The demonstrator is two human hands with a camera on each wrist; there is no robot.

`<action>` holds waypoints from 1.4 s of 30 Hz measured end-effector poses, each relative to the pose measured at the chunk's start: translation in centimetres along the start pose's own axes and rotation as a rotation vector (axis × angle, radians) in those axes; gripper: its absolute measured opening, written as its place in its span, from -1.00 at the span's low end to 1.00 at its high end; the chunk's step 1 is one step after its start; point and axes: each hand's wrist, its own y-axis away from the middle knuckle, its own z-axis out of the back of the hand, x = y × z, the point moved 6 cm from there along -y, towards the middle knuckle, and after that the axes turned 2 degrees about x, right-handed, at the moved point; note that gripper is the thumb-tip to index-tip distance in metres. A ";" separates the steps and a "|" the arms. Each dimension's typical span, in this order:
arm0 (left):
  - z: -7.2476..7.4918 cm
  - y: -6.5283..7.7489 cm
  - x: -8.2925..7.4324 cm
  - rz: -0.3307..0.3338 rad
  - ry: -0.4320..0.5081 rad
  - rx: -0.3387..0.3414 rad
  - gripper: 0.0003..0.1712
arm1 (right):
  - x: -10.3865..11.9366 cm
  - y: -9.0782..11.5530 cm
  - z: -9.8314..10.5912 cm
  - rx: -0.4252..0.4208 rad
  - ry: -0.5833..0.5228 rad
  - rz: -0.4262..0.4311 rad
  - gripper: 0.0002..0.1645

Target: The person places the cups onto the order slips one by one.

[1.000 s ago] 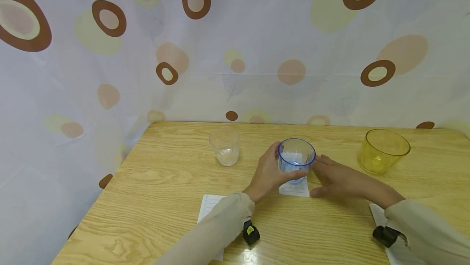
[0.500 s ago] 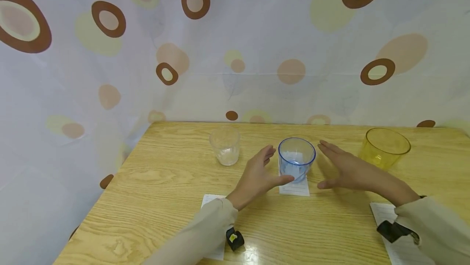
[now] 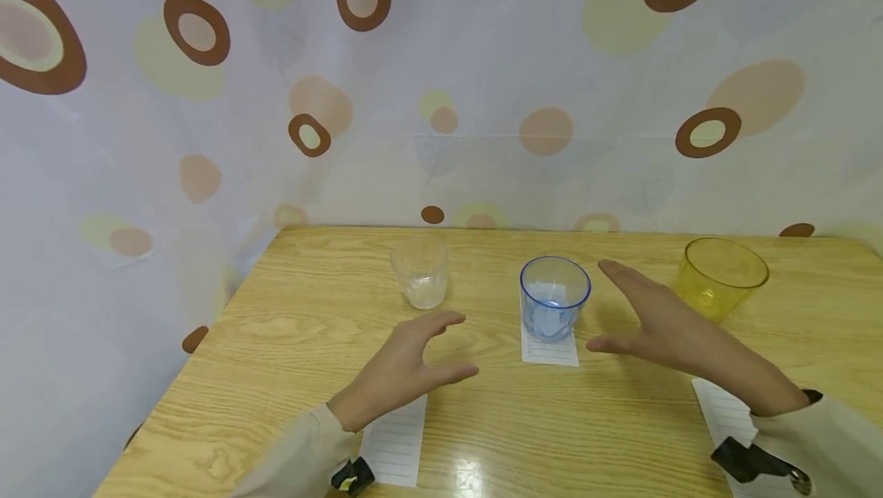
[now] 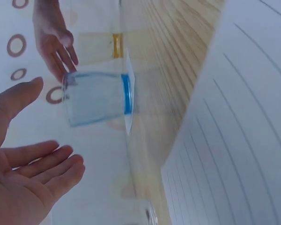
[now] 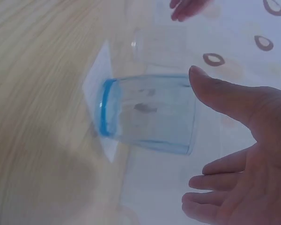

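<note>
**Blue glass [image 3: 555, 299] is standing on a paper slip [image 3: 549, 353], right of centre**

Left hand [image 3: 407, 364] and right hand [image 3: 665, 322] are hovering, thumbs parted from fingers; the right is partly hiding a yellow glass [image 3: 720, 276], frame right; a clear glass [image 3: 422, 276] is standing near centre

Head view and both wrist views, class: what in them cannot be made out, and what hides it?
- Head: lower part of the yellow transparent cup, behind the right hand.
- Head: much of the right white lined paper, under the beige sleeve and cut by the bottom edge.
- Left wrist: most of the clear colourless tumbler, cut by the bottom edge.
- Right wrist: most of the left hand, beyond the top edge.
</note>
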 end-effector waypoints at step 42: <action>2.1 9.0 6.4 0.032 -0.277 0.377 0.41 | 9.8 -8.6 -8.9 -0.077 -0.583 0.016 0.15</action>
